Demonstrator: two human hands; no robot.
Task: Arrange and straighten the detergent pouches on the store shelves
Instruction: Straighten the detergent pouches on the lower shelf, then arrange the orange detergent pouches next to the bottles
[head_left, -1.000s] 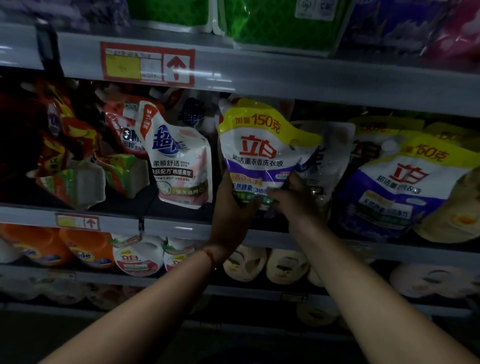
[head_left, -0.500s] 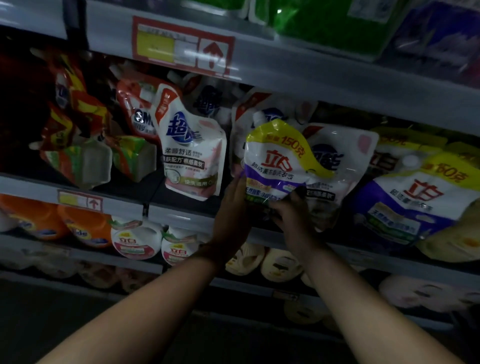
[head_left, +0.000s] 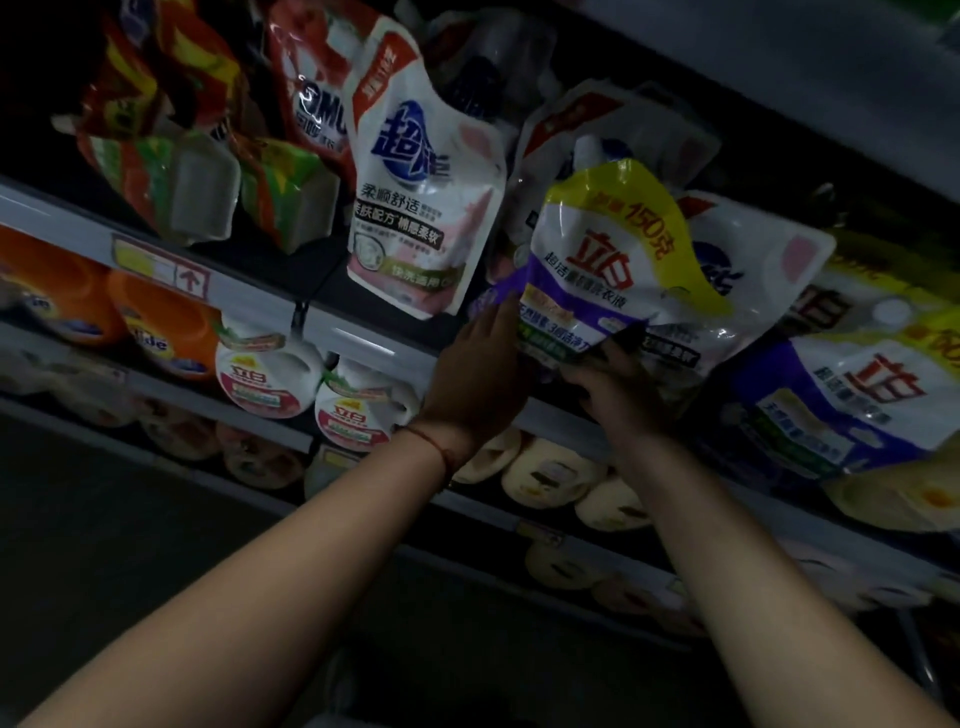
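A yellow, white and purple detergent pouch (head_left: 602, 260) stands on the middle shelf (head_left: 363, 335), leaning a little to the right. My left hand (head_left: 480, 374) grips its lower left corner and my right hand (head_left: 618, 387) grips its bottom edge. To its left stands a white and pink pouch (head_left: 415, 208). Behind it leans another white pouch (head_left: 743, 270). A second purple and yellow pouch (head_left: 852, 405) lies tilted at the right.
Red and green pouches (head_left: 176, 145) crowd the shelf's left end. Orange bottles (head_left: 156, 322) and round white tubs (head_left: 265, 374) fill the shelf below. A price tag (head_left: 161, 267) is on the shelf rail. Pale bottles (head_left: 550, 473) sit lower down.
The pouch has come down and to the right, onto the shelf in front of the white pouch. Both hands stayed on its bottom. The view has tilted and moved closer.
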